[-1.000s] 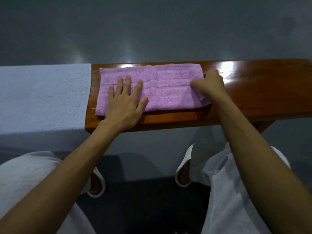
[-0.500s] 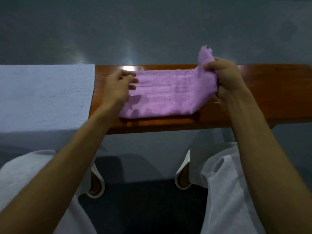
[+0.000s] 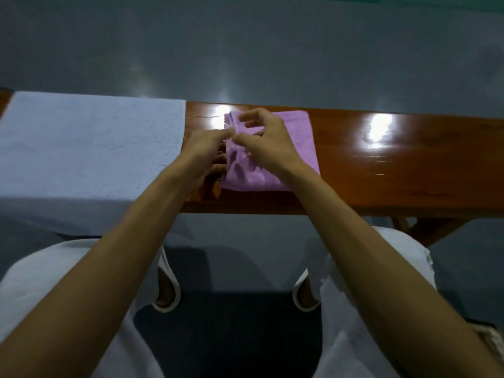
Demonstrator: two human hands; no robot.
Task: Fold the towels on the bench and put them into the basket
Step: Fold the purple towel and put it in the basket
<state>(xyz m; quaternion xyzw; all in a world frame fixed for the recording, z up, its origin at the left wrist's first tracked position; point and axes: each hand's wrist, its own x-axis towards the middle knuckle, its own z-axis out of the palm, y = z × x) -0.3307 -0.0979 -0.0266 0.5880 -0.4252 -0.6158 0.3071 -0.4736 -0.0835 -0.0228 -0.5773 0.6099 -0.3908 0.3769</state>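
The pink towel [image 3: 297, 143] lies on the desk [image 3: 395, 170] as a small, roughly square fold, right under the two hands and reaching out past the right hand on its far and right sides. Its near edge sits short of the desk's front edge, and its far edge runs close to the back edge.

Both hands meet at the towel's left edge, fingertips almost touching each other. The left hand [image 3: 203, 152] comes in from the left. Its upper fingers reach onto the top left part of the fold and seem to pinch the edge there, while its lower fingers curl in just beside the towel, over bare wood. The right hand [image 3: 268, 144] lies across the middle of the fold with the wrist over its near right corner. Its thumb tip is down at the left edge and its other fingers are lifted and loosely bent above the cloth. The blur there hides whether it grips the cloth or only touches it.

To the left of the left hand, near it but apart from the pink towel, the blue towel [image 3: 90, 148] is spread flat over the desk and hangs down the front. A strip of bare wood shows between the two towels. Beyond the hands is grey floor [image 3: 245, 50]. Below the forearms are white trousers [image 3: 354, 336] and a pair of white slippers [image 3: 170, 298].
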